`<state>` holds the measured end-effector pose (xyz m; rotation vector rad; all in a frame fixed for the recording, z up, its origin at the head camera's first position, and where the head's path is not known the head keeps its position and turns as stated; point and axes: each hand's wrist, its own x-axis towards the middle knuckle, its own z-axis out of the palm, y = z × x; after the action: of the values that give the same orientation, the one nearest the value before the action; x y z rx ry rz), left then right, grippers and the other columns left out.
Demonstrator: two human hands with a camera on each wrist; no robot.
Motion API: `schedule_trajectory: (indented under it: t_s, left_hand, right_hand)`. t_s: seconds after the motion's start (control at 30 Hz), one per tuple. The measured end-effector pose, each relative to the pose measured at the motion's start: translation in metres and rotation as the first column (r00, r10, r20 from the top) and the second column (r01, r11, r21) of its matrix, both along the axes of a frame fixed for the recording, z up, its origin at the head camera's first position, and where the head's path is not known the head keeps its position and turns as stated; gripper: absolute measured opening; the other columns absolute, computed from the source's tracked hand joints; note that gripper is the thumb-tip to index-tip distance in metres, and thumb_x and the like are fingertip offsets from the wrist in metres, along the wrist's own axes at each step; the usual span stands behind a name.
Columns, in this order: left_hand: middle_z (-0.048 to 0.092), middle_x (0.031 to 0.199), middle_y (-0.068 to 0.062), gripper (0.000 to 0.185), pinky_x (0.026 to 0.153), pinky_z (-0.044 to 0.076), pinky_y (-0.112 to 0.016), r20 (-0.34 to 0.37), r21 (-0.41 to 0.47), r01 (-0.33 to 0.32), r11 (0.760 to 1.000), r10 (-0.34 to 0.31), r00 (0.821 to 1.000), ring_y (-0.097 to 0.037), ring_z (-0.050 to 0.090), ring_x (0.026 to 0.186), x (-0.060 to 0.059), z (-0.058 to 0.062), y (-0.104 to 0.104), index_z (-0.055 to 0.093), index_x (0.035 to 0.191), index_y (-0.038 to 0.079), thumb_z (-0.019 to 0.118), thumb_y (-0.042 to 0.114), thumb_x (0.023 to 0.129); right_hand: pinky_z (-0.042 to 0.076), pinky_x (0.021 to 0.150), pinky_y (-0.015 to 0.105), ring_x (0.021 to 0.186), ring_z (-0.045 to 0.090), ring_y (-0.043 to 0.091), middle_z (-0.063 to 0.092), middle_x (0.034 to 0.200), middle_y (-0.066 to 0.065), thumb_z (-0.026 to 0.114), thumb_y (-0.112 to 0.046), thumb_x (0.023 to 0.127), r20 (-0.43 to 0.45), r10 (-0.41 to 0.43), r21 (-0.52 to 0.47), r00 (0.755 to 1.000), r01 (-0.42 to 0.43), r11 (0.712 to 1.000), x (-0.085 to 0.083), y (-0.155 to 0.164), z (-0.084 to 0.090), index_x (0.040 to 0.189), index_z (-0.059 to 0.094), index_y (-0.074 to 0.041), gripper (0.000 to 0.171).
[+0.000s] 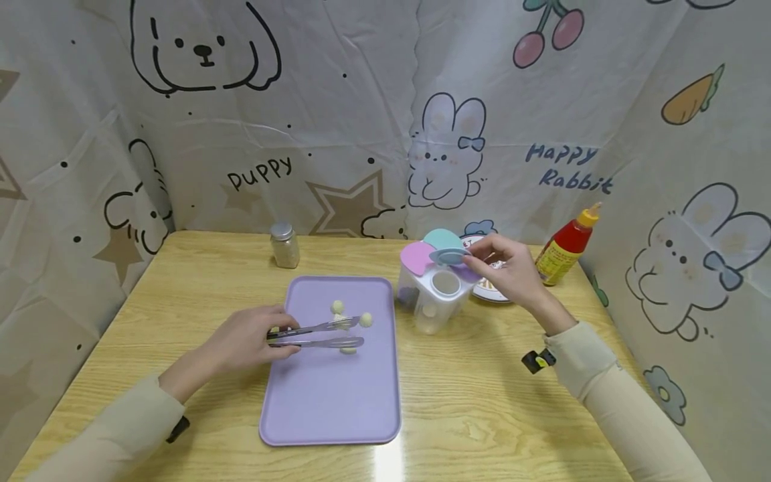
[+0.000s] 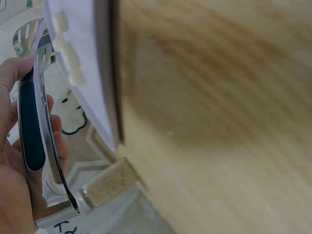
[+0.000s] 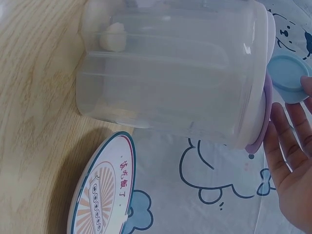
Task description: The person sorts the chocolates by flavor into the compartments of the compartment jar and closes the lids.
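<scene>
Got the tongs [image 1: 319, 335] in my left hand [image 1: 243, 341], fingers wrapped round the handle, tips over the little pale balls [image 1: 365, 319] on the purple tray [image 1: 331, 402]. My right hand [image 1: 508, 268] pinches the blue flap lid [image 1: 448, 256] of the clear container [image 1: 430, 301] just right of the tray. Ketchup bottle [image 1: 566, 246] sits behind.

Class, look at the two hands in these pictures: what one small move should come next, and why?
Probably the left hand should close the metal tongs on one pale ball on the lilac tray. The tongs' tips lie among the balls, and the right hand holds the blue flip lid of the clear compartment container up, leaving one opening uncovered.
</scene>
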<state>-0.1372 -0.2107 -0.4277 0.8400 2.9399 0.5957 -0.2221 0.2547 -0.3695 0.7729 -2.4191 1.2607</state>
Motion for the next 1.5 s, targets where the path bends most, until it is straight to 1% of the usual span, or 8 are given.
schedule_trajectory:
  t_s: [0.1, 0.27, 0.43, 0.53, 0.73, 1.1, 1.33, 1.5]
  left_hand:
    - [0.067, 0.095, 0.010, 0.025, 0.065, 0.040, -0.021, 0.024, -0.009, -0.008, 1.000, 0.008, 1.000, -0.002, 0.049, 0.073, 0.002, -0.008, -0.004, 0.079, 0.106, 0.021, 0.085, 0.037, 0.087]
    - [0.067, 0.094, 0.011, 0.025, 0.064, 0.041, -0.020, 0.038, -0.001, -0.006, 1.000, 0.006, 0.999, 0.000, 0.049, 0.072, 0.006, -0.017, -0.006, 0.078, 0.106, 0.021, 0.085, 0.038, 0.087]
    - [0.064, 0.091, 0.012, 0.021, 0.063, 0.040, -0.020, 0.048, 0.025, -0.005, 1.000, 0.004, 0.999, 0.000, 0.047, 0.070, 0.007, -0.020, -0.005, 0.077, 0.104, 0.022, 0.084, 0.035, 0.089]
    - [0.062, 0.089, 0.013, 0.019, 0.062, 0.039, -0.019, 0.039, 0.036, 0.001, 0.999, -0.002, 0.999, 0.001, 0.046, 0.070, 0.007, -0.022, -0.005, 0.077, 0.102, 0.023, 0.084, 0.034, 0.089]
    - [0.061, 0.089, 0.014, 0.017, 0.062, 0.039, -0.019, 0.032, 0.029, -0.001, 1.000, 0.000, 0.999, 0.001, 0.045, 0.070, 0.008, -0.023, -0.006, 0.077, 0.102, 0.024, 0.083, 0.034, 0.090]
    - [0.065, 0.090, 0.013, 0.016, 0.061, 0.040, -0.019, 0.017, 0.053, -0.010, 0.999, 0.010, 1.000, 0.003, 0.046, 0.068, 0.009, -0.021, -0.007, 0.078, 0.102, 0.022, 0.084, 0.032, 0.090]
    - [0.068, 0.091, 0.013, 0.018, 0.062, 0.041, -0.019, -0.001, 0.061, -0.026, 0.998, 0.026, 1.000, 0.002, 0.048, 0.070, 0.008, -0.018, -0.007, 0.079, 0.103, 0.021, 0.084, 0.032, 0.090]
    - [0.064, 0.087, 0.014, 0.018, 0.059, 0.040, -0.019, -0.030, 0.065, -0.031, 0.997, 0.033, 0.999, 0.002, 0.046, 0.067, 0.005, -0.012, -0.007, 0.079, 0.103, 0.021, 0.083, 0.032, 0.090]
  right_hand:
    - [0.056, 0.074, 0.016, 0.081, 0.065, -0.001, 0.074, 0.096, 0.015, 0.079, 0.004, 0.089, 0.004, -0.003, -0.002, 1.000, 0.003, 1.000, 0.000, 0.001, -0.001, 0.101, 0.074, -0.001, 0.013]
    - [0.056, 0.073, 0.016, 0.081, 0.065, 0.000, 0.074, 0.095, 0.014, 0.079, 0.004, 0.089, 0.008, -0.001, -0.009, 1.000, 0.001, 1.000, -0.001, 0.001, -0.002, 0.101, 0.074, -0.001, 0.013]
    - [0.056, 0.073, 0.016, 0.081, 0.065, 0.000, 0.074, 0.095, 0.013, 0.079, 0.003, 0.090, 0.009, -0.004, -0.009, 1.000, 0.004, 1.000, -0.001, 0.001, -0.002, 0.101, 0.074, -0.001, 0.013]
    - [0.056, 0.073, 0.016, 0.081, 0.065, 0.000, 0.074, 0.095, 0.013, 0.079, 0.003, 0.090, 0.010, -0.008, -0.006, 1.000, 0.008, 1.000, -0.001, 0.001, -0.002, 0.100, 0.074, -0.001, 0.012]
    - [0.056, 0.074, 0.016, 0.081, 0.065, -0.001, 0.074, 0.096, 0.014, 0.079, 0.002, 0.090, 0.006, -0.011, 0.001, 1.000, 0.011, 1.000, -0.001, 0.001, -0.002, 0.101, 0.074, -0.001, 0.013]
    - [0.056, 0.074, 0.015, 0.081, 0.065, 0.000, 0.074, 0.096, 0.013, 0.079, 0.003, 0.090, 0.001, -0.008, 0.000, 1.000, 0.008, 1.000, -0.001, 0.001, -0.003, 0.102, 0.074, -0.001, 0.013]
    - [0.056, 0.074, 0.015, 0.082, 0.065, -0.001, 0.074, 0.097, 0.014, 0.079, 0.003, 0.090, -0.003, -0.010, 0.003, 1.000, 0.010, 1.000, -0.001, 0.001, -0.003, 0.102, 0.074, -0.001, 0.013]
    - [0.055, 0.075, 0.015, 0.082, 0.065, -0.001, 0.074, 0.098, 0.015, 0.078, 0.003, 0.090, 0.001, -0.009, 0.002, 1.000, 0.009, 1.000, -0.001, 0.001, -0.002, 0.102, 0.074, -0.001, 0.013]
